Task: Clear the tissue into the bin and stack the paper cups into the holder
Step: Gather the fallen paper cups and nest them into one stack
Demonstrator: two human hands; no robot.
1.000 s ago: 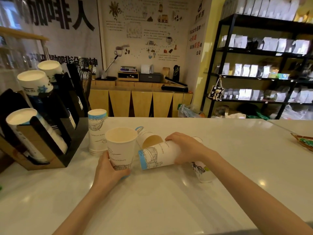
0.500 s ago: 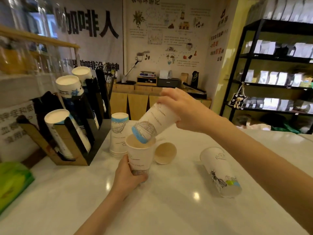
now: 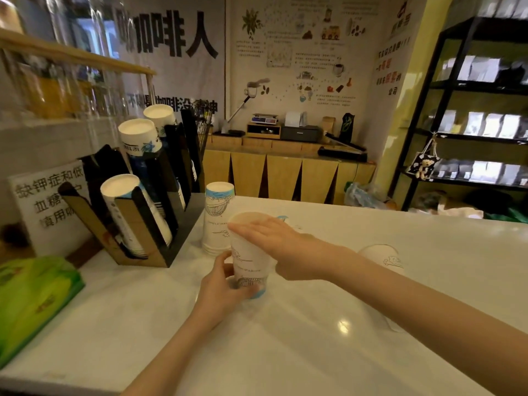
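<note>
Near the middle of the white counter (image 3: 314, 352), one upright paper cup (image 3: 249, 261) is held off-white, printed with fine line drawings and a blue band at its base. Left hand (image 3: 221, 287) is wrapped around the lower part of this cup, fingers curled against its wall. Right hand (image 3: 274, 238) lies flat across the cup's open rim, fingers extended and together, palm down; whether a second cup sits nested inside cannot be told.

Cups on the counter, counted: one held; one inverted stack (image 3: 217, 218) just behind it, blue band uppermost, several rims visible at its foot; one lying cup (image 3: 383, 257) to the right, partly hidden by the right forearm; a further blue-edged rim behind the right hand, mostly hidden.

Cup holder (image 3: 148, 224), black with brown card sides, stands left of the stack and carries three slanted columns of cups.

One green packet (image 3: 31, 304) lies at the counter's left edge, blurred.
</note>
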